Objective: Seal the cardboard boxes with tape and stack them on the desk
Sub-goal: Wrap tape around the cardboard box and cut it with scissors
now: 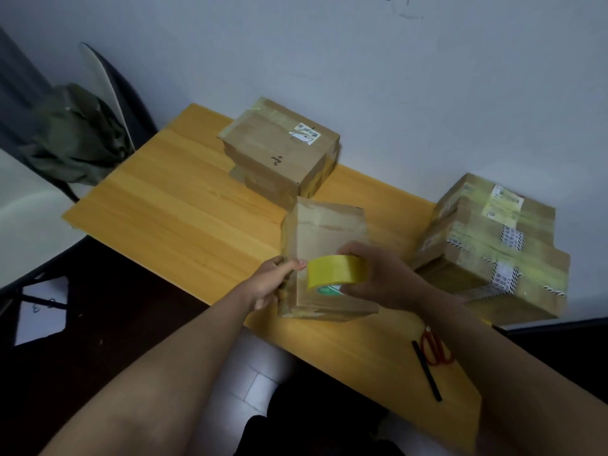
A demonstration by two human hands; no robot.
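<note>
— Tape roll [335,270] is gripped by the right hand [378,278], fingers curled round its rim; the box [325,255] beneath, near the desk's [184,205] front edge, is clasped at its left side by the left hand [273,281].

— How is the step best done?

— The loose end should be found and pressed at the box's near edge, the strip drawn flat along the seam, the box kept braced.

— And cutting?

— Scissors [436,348] are laid by the pen [426,370] toward the front right corner; taped boxes [493,245] are stacked at the right edge.
</note>
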